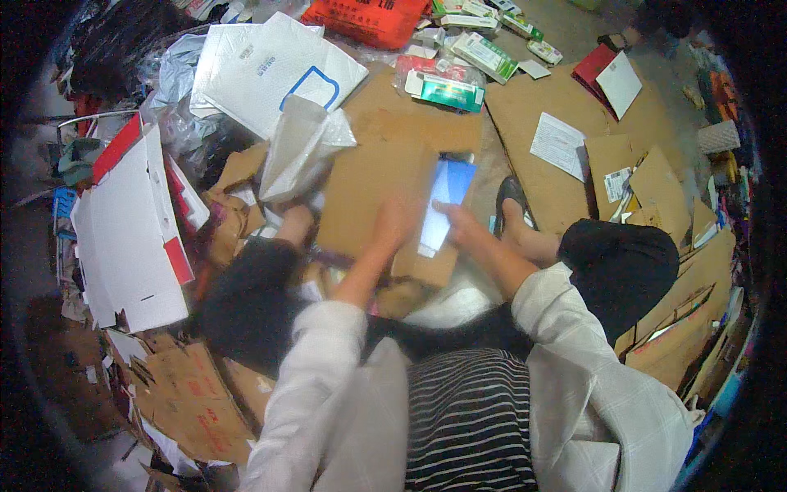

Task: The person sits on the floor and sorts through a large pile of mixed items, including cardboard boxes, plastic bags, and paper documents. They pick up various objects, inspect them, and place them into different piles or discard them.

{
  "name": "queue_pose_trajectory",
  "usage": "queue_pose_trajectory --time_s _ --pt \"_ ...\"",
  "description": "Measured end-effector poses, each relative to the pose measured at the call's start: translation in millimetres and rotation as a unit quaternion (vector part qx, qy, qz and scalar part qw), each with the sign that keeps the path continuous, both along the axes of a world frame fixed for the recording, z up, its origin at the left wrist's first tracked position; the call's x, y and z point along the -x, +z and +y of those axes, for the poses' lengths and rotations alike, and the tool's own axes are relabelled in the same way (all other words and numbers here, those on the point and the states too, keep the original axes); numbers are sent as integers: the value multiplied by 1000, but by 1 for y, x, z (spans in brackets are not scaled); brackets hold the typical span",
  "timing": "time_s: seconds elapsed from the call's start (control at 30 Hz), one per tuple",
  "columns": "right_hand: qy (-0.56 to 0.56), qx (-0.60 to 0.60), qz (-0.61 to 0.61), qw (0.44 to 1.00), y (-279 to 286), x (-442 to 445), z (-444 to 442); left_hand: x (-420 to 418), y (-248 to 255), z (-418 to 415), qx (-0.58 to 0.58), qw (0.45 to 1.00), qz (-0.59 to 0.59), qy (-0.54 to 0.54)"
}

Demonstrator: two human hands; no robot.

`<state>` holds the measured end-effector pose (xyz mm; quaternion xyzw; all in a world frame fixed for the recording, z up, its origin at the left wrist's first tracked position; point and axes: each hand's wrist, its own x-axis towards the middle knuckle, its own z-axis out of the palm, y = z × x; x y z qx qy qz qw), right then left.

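Observation:
A brown cardboard piece (pixel 363 178) lies before me between my knees, blurred by motion. My left hand (pixel 395 218) is on its right part; the blur hides how the fingers are set. My right hand (pixel 458 222) grips a blue-and-white flat piece (pixel 441 197), its thumb across the upper face. That piece lies against a narrower strip of brown cardboard (pixel 424 264); whether the two are joined, I cannot tell. Just left of the cardboard stands a crumpled translucent plastic bag (pixel 292 154). White plastic wrapping (pixel 461 298) is bunched below my hands.
White padded mailers (pixel 270 77) and a red plastic bag (pixel 369 21) lie at the back. Several small cartons, one green (pixel 452 92), sit beyond the cardboard. A white-and-red folded box (pixel 129 234) stands at left. Flattened cardboard (pixel 682 332) is stacked at right.

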<state>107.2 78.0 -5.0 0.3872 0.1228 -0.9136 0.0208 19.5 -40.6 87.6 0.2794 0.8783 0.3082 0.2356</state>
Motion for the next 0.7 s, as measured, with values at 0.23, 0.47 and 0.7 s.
queue_pose_trajectory --time_s 0.23,0.47,0.7 --pt "98 -101 -67 988 -35 -13 0 -35 -57 -18 90 993 -74 7" --pt "239 -500 -153 818 -126 -44 31 -56 -47 8 -62 975 -126 -173" --pt "156 -519 -305 783 -80 -33 45 -3 -77 -29 240 964 -57 -98"
